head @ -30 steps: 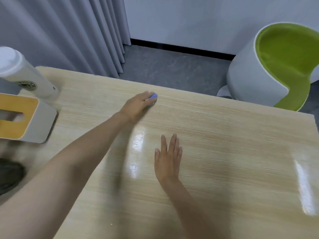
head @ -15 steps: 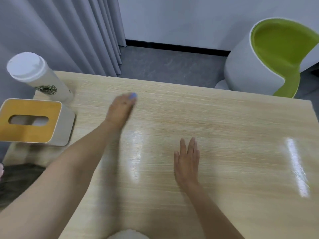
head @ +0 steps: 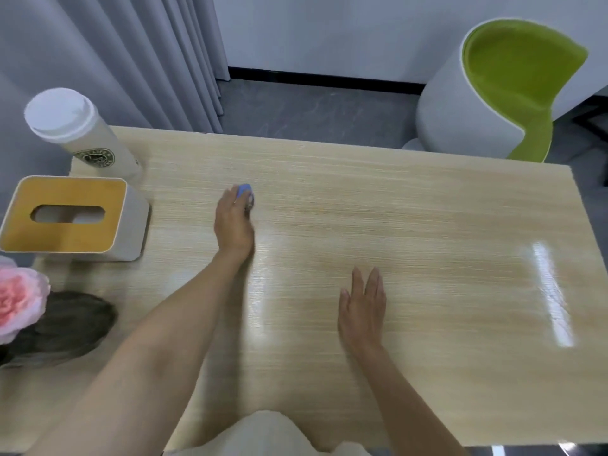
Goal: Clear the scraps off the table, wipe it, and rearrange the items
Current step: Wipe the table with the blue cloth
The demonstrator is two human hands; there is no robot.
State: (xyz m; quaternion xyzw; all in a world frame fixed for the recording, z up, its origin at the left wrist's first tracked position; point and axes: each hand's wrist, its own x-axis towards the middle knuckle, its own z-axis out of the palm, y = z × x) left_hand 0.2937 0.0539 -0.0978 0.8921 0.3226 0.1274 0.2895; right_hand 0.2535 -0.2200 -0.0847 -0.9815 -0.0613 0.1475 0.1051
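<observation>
My left hand [head: 233, 225] presses a small blue cloth [head: 244, 189] flat against the light wooden table [head: 427, 225], left of the table's middle; only the cloth's tip shows past my fingers. My right hand [head: 363, 307] lies flat on the table nearer to me, fingers together, holding nothing. At the left edge stand a white lidded cup [head: 79, 136], a white tissue box with a yellow top [head: 69, 218], a pink flower [head: 16, 297] and a dark object [head: 65, 327] beneath it.
A white and green round chair [head: 493, 93] stands beyond the table's far right corner. Grey curtains [head: 115, 60] hang at the back left. Grey floor lies past the far edge. Light glare marks the tabletop.
My left hand slid the cloth leftward across the table, then a little back toward the middle. The view shifted left and back, bringing the cup, tissue box and flower into sight.
</observation>
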